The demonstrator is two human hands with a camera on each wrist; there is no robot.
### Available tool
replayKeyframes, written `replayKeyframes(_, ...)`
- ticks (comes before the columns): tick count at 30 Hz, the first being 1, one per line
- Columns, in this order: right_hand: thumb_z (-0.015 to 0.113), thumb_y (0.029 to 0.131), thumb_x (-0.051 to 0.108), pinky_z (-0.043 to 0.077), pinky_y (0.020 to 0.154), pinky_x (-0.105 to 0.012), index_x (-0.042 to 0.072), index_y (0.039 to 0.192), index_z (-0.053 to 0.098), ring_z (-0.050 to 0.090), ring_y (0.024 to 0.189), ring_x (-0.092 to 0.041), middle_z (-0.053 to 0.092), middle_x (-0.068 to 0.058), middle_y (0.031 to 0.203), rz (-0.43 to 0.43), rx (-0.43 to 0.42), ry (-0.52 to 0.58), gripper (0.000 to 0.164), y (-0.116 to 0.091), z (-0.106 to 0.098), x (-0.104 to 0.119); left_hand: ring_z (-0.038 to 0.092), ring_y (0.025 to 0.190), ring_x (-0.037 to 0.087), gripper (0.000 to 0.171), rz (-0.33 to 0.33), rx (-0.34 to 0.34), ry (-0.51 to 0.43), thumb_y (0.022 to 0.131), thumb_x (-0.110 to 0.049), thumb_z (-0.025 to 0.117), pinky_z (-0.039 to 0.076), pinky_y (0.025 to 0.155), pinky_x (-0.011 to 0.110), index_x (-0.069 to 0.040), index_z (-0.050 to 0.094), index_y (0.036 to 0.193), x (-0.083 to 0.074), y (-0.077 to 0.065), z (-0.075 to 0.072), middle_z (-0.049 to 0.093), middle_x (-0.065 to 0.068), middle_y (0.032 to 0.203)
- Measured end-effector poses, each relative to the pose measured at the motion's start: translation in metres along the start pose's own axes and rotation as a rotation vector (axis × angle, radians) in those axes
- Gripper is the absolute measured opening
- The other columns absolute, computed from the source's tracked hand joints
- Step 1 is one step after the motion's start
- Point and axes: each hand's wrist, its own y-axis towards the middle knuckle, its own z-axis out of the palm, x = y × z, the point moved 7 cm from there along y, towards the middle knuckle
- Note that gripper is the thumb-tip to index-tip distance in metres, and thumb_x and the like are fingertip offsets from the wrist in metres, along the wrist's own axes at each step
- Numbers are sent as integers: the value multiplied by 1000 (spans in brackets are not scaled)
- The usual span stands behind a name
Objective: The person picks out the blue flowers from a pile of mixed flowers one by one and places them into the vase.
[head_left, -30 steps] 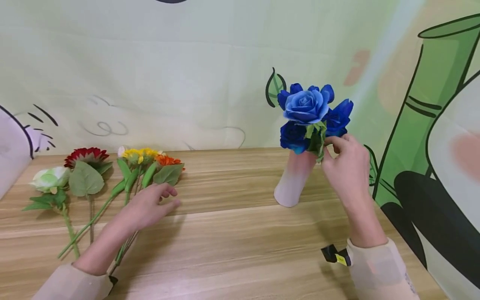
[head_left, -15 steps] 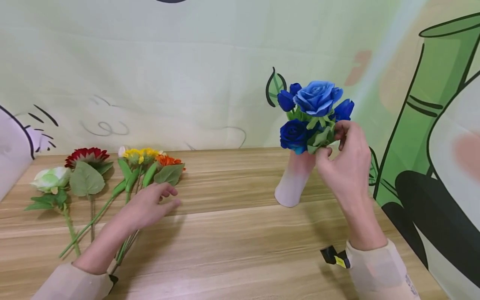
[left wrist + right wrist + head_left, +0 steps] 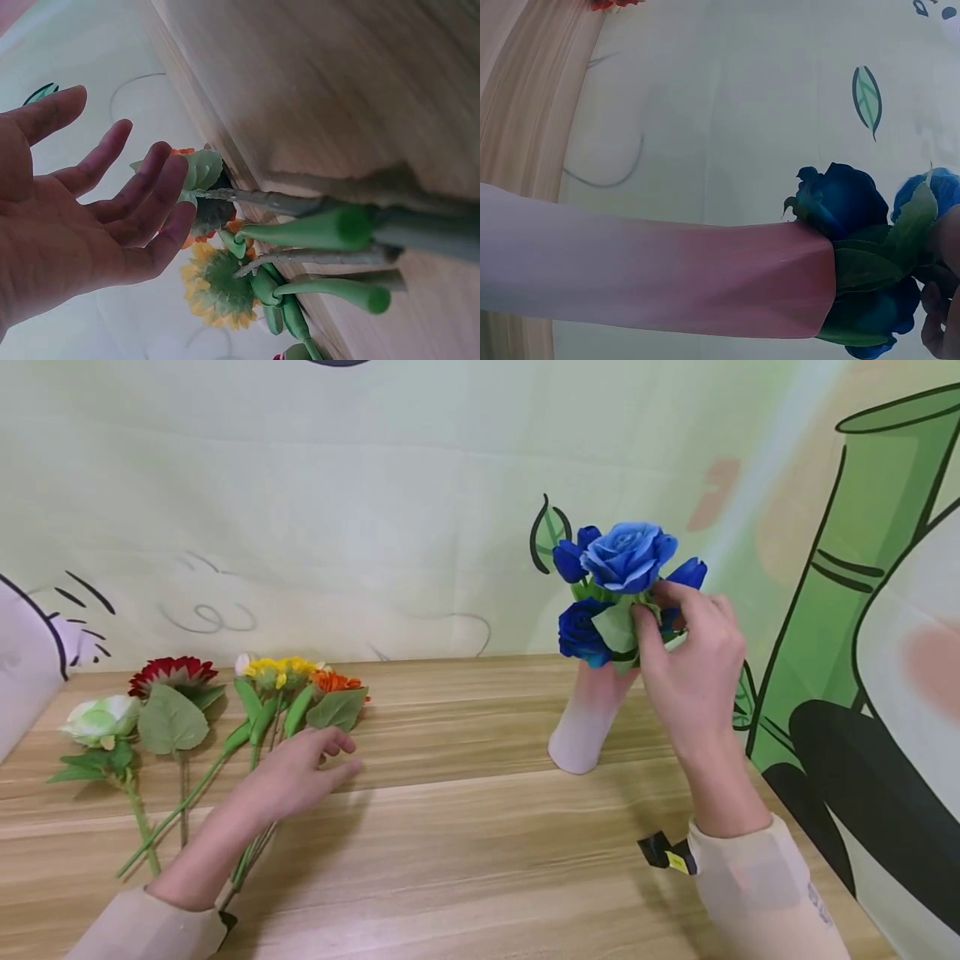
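A pink-and-white vase (image 3: 590,718) stands on the table at the right, holding several blue flowers. With thumb and fingers my right hand (image 3: 701,664) pinches the light blue rose (image 3: 628,558) just below its bloom, by the stem and leaf. A dark blue rose (image 3: 583,631) sits low on the left side of the bunch, and blue tulips (image 3: 572,560) show behind. In the right wrist view the vase (image 3: 705,277) lies sideways, its pink mouth full of leaves. My left hand (image 3: 303,768) hovers with relaxed fingers over the stems of the yellow flower (image 3: 281,671) and orange flower (image 3: 339,682).
Further left on the wooden table (image 3: 450,877) lie a dark red flower (image 3: 174,675) and a white-green rose (image 3: 101,720), stems toward me. A printed cloth backdrop (image 3: 375,527) rises behind the table and along its right side.
My right hand has shifted its fingers from the leaves up to just under the light blue rose, whose bloom has turned and shifted slightly. The left hand stays put.
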Motion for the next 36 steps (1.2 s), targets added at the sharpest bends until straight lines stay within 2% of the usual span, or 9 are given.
replayKeyframes(5, 73, 95, 5, 36, 69, -33, -6, 99, 77, 55, 76, -32, 75, -18, 92, 12, 37, -9, 13, 0, 1, 0, 61, 108, 41, 37, 5, -8, -2, 101, -30, 66, 50, 87, 57, 0, 65, 123, 0, 0, 0, 63, 26, 122)
replayKeyframes(9, 72, 94, 0, 33, 61, -34, -6, 98, 78, 53, 69, -31, 75, -19, 90, 9, 78, -39, 10, -4, 3, -1, 61, 107, 40, 36, 5, -6, -4, 101, -30, 66, 51, 87, 57, 0, 65, 123, 0, 0, 0, 63, 26, 122)
replayKeyframes(12, 73, 93, -2, 42, 60, -38, -7, 98, 78, 59, 71, -33, 75, -20, 90, -7, 104, -59, 9, -7, 4, 0, 61, 108, 40, 37, 1, -2, -5, 102, -30, 66, 51, 87, 56, 0, 64, 124, 0, 0, 0, 62, 27, 123)
replayKeyframes(16, 72, 94, -2, 53, 67, -45, -9, 99, 77, 67, 81, -35, 72, -22, 95, 13, 116, -59, 10, -11, 4, -1, 61, 108, 41, 38, -4, -1, -4, 101, -30, 66, 51, 87, 56, 0, 64, 124, 1, 0, 1, 62, 27, 123)
replayKeyframes(20, 71, 95, -2, 53, 69, -43, -10, 101, 76, 68, 81, -33, 68, -22, 94, 28, 117, -49, 11, -13, 3, -4, 61, 108, 41, 38, -7, 1, 3, 101, -31, 66, 51, 86, 56, 0, 65, 124, 2, -1, 1, 62, 27, 123)
replayKeyframes(24, 71, 96, -1, 55, 69, -44, -8, 100, 77, 68, 79, -33, 71, -20, 91, -4, 142, -63, 11, -13, 6, -3, 61, 107, 41, 39, -5, -1, 10, 101, -32, 66, 51, 85, 56, 0, 64, 124, 3, -2, 0, 62, 28, 122)
replayKeyframes(28, 70, 94, -4, 53, 62, -44, -9, 90, 74, 67, 72, -34, 71, -19, 85, -30, 162, -108, 8, -16, 8, -2, 61, 108, 41, 39, -4, 3, 9, 102, -33, 66, 51, 86, 56, -1, 64, 124, 1, -1, 0, 62, 27, 123)
replayKeyframes(30, 71, 92, -5, 48, 57, -43, -8, 82, 70, 63, 66, -34, 69, -19, 78, -36, 169, -130, 11, -17, 10, -3, 60, 108, 41, 39, -5, 5, 7, 102, -33, 65, 51, 86, 56, -1, 64, 124, 0, -1, 1, 62, 27, 124)
replayKeyframes(36, 71, 91, -2, 40, 55, -42, -5, 72, 67, 56, 63, -33, 64, -18, 69, 28, 194, -106, 20, -20, 16, -14, 61, 108, 41, 39, -4, 5, 12, 101, -32, 66, 51, 86, 56, -1, 64, 124, 0, 0, 0, 62, 27, 123)
